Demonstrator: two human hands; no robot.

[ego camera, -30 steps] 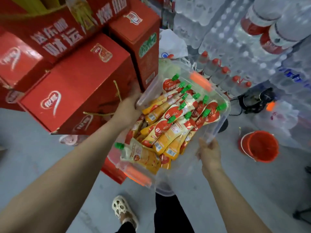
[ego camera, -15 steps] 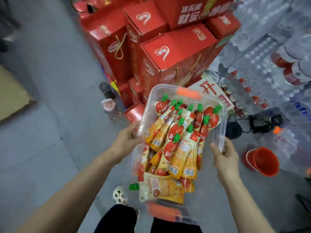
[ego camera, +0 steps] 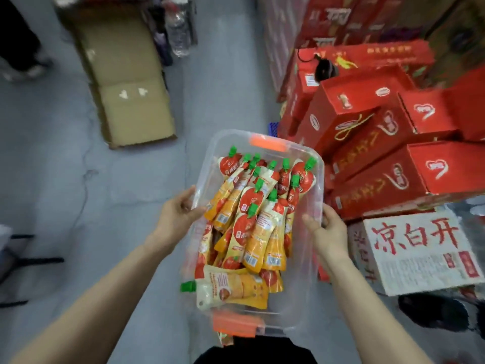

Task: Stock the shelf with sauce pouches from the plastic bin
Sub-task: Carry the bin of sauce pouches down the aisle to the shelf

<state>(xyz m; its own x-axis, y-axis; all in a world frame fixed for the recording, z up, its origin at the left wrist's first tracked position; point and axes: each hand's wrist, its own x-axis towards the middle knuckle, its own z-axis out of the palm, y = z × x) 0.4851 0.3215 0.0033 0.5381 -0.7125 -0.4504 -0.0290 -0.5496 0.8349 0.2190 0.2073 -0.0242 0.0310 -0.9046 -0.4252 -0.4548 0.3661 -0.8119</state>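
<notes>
I carry a clear plastic bin with orange handles in front of my body. Several orange and red sauce pouches with green caps lie stacked inside, and one cream pouch lies crosswise at the near end. My left hand grips the bin's left rim, thumb over the edge. On the right rim my right hand holds on the same way. No shelf is in view.
Red gift boxes are piled at the right, with a white printed carton below them. A flattened cardboard box lies on the grey floor at upper left, water bottles beyond it. Dark stand legs cross the left edge.
The view has swung left while I carry the bin: the red boxes have shifted to the right side, the water bottle wall and orange bucket are gone, and the cardboard has appeared. Both hands keep their grip.
</notes>
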